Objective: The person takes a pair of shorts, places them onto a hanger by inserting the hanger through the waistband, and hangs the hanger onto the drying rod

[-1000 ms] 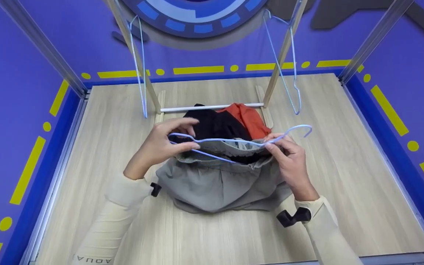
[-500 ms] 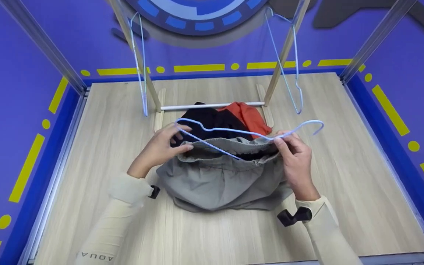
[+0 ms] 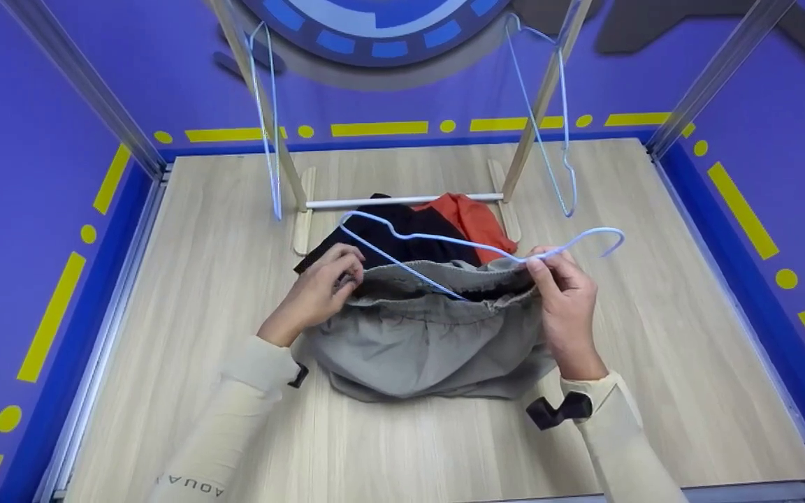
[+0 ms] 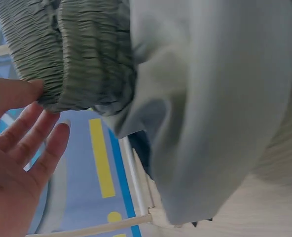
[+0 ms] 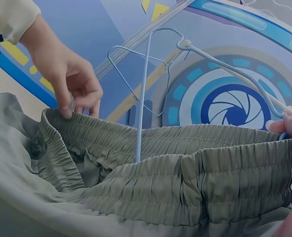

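Note:
Grey pants (image 3: 423, 356) with a gathered elastic waistband (image 5: 235, 170) lie bunched before me, waist opening upward. My left hand (image 3: 318, 288) pinches the left edge of the waistband between thumb and fingers, as the left wrist view shows. A light-blue wire hanger (image 3: 444, 239) is tilted, its lower bar dipping into the waist opening and its left shoulder raised outside. At the neck below the hook, my right hand (image 3: 567, 300) grips the hanger, the waistband's right end beside its fingers. The hanger's lower right part is hidden in the pants.
Behind the pants lie a black garment (image 3: 381, 234) and an orange-red garment (image 3: 476, 223). A rack with wooden posts (image 3: 539, 119) and a white lower bar (image 3: 346, 205) stands at the back. Wire hangers hang at left (image 3: 263, 140) and right (image 3: 563, 140). Blue walls enclose the wooden surface.
My left hand has left the hanger's left end and taken the waistband edge. The hanger's left shoulder has risen; my right hand has shifted slightly right with the hanger.

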A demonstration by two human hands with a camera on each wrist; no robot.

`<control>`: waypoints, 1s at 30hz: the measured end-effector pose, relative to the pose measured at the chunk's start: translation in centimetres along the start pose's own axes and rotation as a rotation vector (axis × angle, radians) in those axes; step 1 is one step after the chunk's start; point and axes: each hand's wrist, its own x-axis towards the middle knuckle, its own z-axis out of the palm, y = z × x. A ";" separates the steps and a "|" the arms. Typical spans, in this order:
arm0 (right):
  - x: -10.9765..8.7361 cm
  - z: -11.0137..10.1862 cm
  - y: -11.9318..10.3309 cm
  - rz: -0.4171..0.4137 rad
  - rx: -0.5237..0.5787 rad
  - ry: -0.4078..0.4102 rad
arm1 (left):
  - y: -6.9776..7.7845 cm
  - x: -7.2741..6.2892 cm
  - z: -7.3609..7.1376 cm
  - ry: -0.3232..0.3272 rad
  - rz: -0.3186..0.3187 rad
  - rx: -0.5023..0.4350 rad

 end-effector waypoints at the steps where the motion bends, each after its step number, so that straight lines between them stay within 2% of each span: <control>1: 0.0 0.0 0.0 -0.005 -0.001 -0.001 | 0.0 0.0 0.1 -0.010 -0.003 0.019; 4: 0.0 0.0 0.1 -0.016 0.011 -0.004 | 0.0 -0.2 0.4 -0.041 -0.022 0.057; 10: 0.0 -0.1 0.2 -0.003 -0.009 -0.003 | -0.1 -0.2 0.7 -0.117 -0.104 0.090; 17: 0.1 -0.2 0.1 0.050 -0.071 0.029 | -0.3 -0.2 0.9 -0.160 -0.159 0.036; 24: 0.1 -0.4 0.0 0.084 -0.104 0.019 | -0.4 -0.2 1.0 -0.194 -0.173 -0.009; 30: 0.1 -0.4 0.2 0.071 -0.107 0.006 | -0.4 -0.2 0.7 -0.203 -0.140 0.004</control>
